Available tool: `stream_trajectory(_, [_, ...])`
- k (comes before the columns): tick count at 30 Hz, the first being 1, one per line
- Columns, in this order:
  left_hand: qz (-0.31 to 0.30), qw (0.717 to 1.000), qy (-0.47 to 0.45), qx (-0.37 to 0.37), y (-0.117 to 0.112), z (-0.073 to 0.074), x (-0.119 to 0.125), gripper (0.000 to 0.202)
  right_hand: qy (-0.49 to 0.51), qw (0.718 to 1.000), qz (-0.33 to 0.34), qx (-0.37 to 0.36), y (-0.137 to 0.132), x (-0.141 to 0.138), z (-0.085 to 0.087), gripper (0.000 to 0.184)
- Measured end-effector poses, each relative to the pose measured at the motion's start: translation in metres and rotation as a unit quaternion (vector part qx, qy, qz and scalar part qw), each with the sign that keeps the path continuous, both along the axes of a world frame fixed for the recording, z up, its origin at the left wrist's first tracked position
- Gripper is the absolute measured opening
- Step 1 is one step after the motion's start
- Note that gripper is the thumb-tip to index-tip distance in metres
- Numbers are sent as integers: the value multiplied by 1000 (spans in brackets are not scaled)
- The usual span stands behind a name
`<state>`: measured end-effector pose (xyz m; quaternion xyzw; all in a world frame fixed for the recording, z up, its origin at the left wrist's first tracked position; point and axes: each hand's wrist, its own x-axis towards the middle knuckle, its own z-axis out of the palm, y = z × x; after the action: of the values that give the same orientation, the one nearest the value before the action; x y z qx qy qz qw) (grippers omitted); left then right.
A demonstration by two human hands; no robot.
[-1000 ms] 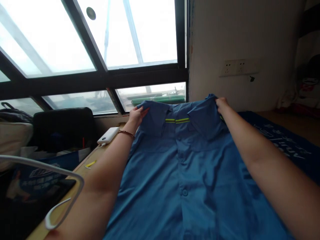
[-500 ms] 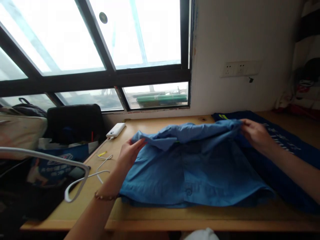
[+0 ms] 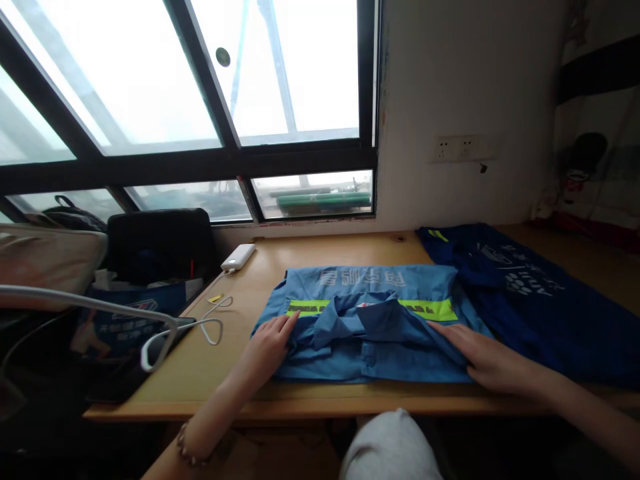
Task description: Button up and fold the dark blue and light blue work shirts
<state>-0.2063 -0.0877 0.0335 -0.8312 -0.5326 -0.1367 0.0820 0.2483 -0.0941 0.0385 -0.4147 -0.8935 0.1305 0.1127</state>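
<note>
A light blue work shirt (image 3: 365, 340) lies folded on the wooden table, its collar toward me. Bright yellow-green reflective strips show on either side of the collar, and pale lettering runs across the far part. On the shirt's left side rests my left hand (image 3: 270, 343), fingers stretched over the cloth near one strip; a beaded bracelet circles that wrist. My right hand (image 3: 485, 357) lies on the right side, its fingers extended along the cloth below the other strip. Neither hand shows a clear grip.
A dark blue garment (image 3: 520, 280) with white print lies right of the shirt. At the left stand a white power bank (image 3: 239, 257) with its cable (image 3: 213, 333), and a black chair back (image 3: 160, 240) beside bags. Behind are a window and a wall socket (image 3: 463, 148).
The shirt's raised collar end has come down flat toward me, uncovering the lettering and the reflective strips. Both hands have lowered with it and loosened from the pinched cloth.
</note>
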Motion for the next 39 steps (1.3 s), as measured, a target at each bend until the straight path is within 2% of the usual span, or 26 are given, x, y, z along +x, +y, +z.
stream_trajectory(2, [0, 998, 61, 2, -1, 8, 8, 40, 17, 999, -5, -36, 6, -1, 3, 82])
stream_trajectory(3, [-2, 997, 82, 8, -2, 13, 9, 32, 32, 998, -14, -49, 10, 1, 4, 75])
stream_trajectory(5, [-5, 995, 97, 34, -6, 22, 5, 25, 70, 994, -47, -62, 17, 8, 8, 53])
stream_trajectory(8, [-2, 994, 67, 81, -12, 29, -10, 25, 144, 978, -127, -83, 21, 21, 15, 24])
stream_trajectory(11, [-11, 997, 39, 72, -20, 21, -26, 25, 186, 959, -169, -132, 14, 29, 14, 19])
stream_trajectory(14, [-35, 998, 38, 23, -30, 4, -32, 30, 130, 972, -134, -146, -2, 28, 7, 19])
stream_trajectory(16, [-38, 999, 18, 16, -37, -4, -25, 38, 86, 982, -101, -131, -12, 22, 8, 24])
stream_trajectory(19, [-40, 996, -74, 21, -44, -1, 5, 42, 86, 990, -82, -79, -14, 2, 23, 28])
stream_trajectory(21, [-50, 987, -152, 7, -44, 5, 38, 38, 116, 990, -70, -37, -5, -19, 33, 26])
stream_trajectory(23, [-44, 977, -208, -1, -37, 8, 78, 34, 147, 987, -57, -5, 12, -45, 36, 24])
stream_trajectory(27, [19, 969, -246, 6, -15, 2, 149, 55, 130, 988, -53, 71, 44, -94, 20, 24])
stream_trajectory(29, [31, 970, -242, -12, -10, -2, 171, 42, 84, 988, -62, 111, 49, -109, 8, 21])
stream_trajectory(31, [25, 975, -222, -3, -12, -3, 183, 22, 41, 982, -98, 155, 45, -117, -1, 17])
stream_trajectory(34, [-28, 988, -145, 54, -25, -5, 191, 16, 17, 958, -198, 205, 34, -116, -10, 21])
stream_trajectory(37, [-117, 989, -64, 70, -35, -10, 190, 14, 22, 937, -281, 207, 27, -111, -18, 21])
stream_trajectory(39, [-147, 986, -63, 52, -38, -14, 188, 7, 32, 934, -300, 190, 26, -107, -21, 19])
